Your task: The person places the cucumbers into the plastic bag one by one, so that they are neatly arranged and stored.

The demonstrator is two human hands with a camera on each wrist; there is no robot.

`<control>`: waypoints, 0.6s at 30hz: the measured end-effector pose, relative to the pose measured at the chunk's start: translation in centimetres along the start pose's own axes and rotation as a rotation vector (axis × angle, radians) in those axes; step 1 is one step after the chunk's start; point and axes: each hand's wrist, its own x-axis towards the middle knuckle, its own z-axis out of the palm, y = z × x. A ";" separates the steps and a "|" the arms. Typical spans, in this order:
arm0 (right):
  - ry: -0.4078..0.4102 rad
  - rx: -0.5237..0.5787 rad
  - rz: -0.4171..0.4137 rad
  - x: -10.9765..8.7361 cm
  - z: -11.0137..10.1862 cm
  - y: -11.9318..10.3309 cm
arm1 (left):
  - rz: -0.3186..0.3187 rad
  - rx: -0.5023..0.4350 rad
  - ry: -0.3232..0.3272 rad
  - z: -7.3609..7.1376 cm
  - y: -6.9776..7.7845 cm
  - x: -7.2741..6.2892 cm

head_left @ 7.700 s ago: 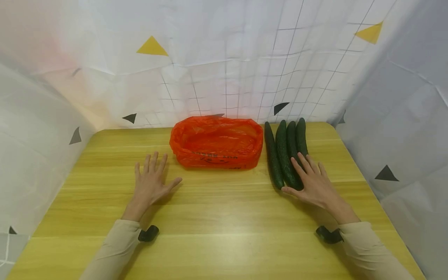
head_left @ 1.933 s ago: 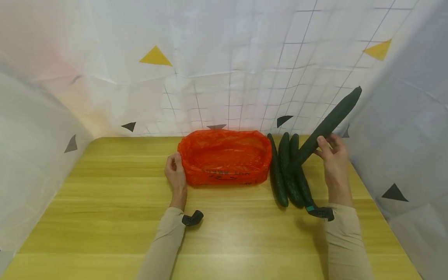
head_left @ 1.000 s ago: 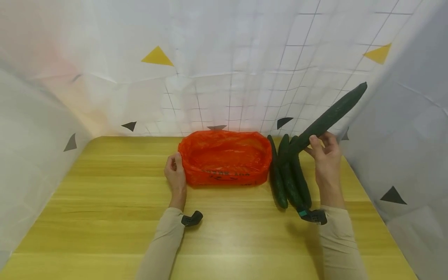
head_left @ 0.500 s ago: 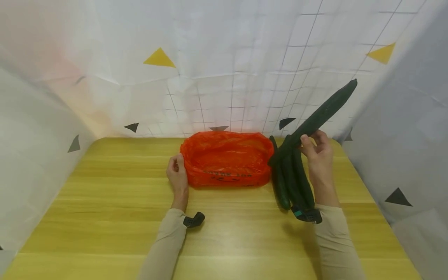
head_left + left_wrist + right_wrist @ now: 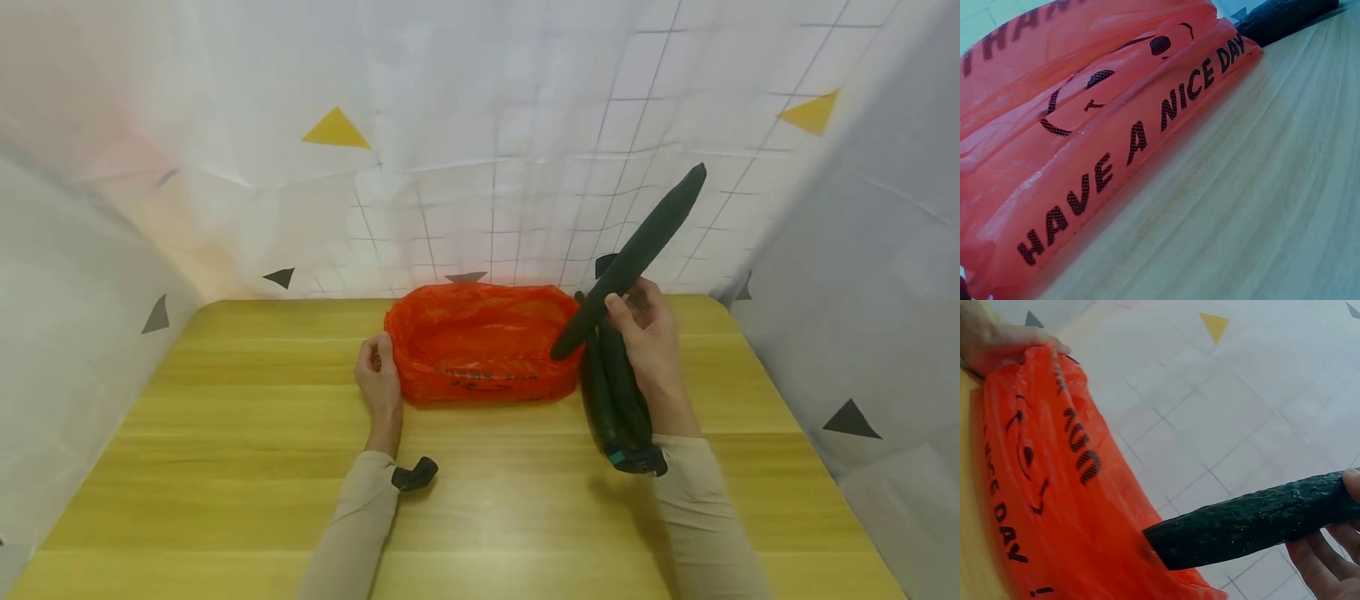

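A red plastic bag [image 5: 487, 385] stands with its mouth open upward on the table. My left hand [image 5: 380, 375] pinches its left rim; the right wrist view shows that hand [image 5: 1013, 347] at the bag's far end. My right hand [image 5: 651, 337] grips a dark green cucumber [image 5: 648, 237] between thumb and fingers, raised and slanting. The cucumber's lower end overlaps the bag's right rim; in the right wrist view this cucumber [image 5: 1241, 525] has its tip at the bag's edge. Other cucumbers [image 5: 597, 400] lie right of the bag, partly hidden by my right hand and wrist.
The yellow wooden table [image 5: 247, 417] is enclosed by white sheets at the back and both sides. A black wrist camera [image 5: 415, 473] sits on my left wrist, another [image 5: 643, 461] on my right.
Earlier both hands were spread apart. Since then my left hand has taken the bag's rim and my right hand a cucumber. Lately the cucumber has moved left, its lower end reaching the bag.
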 end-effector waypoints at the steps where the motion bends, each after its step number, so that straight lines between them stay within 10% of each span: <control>1: -0.008 -0.031 0.003 0.0 0.1 0.1 | -0.001 0.001 0.002 0.0 0.0 0.0; 18: -0.202 -0.370 -0.007 -1.7 3.0 -1.9 | 0.041 -0.001 0.015 0.0 -0.8 0.2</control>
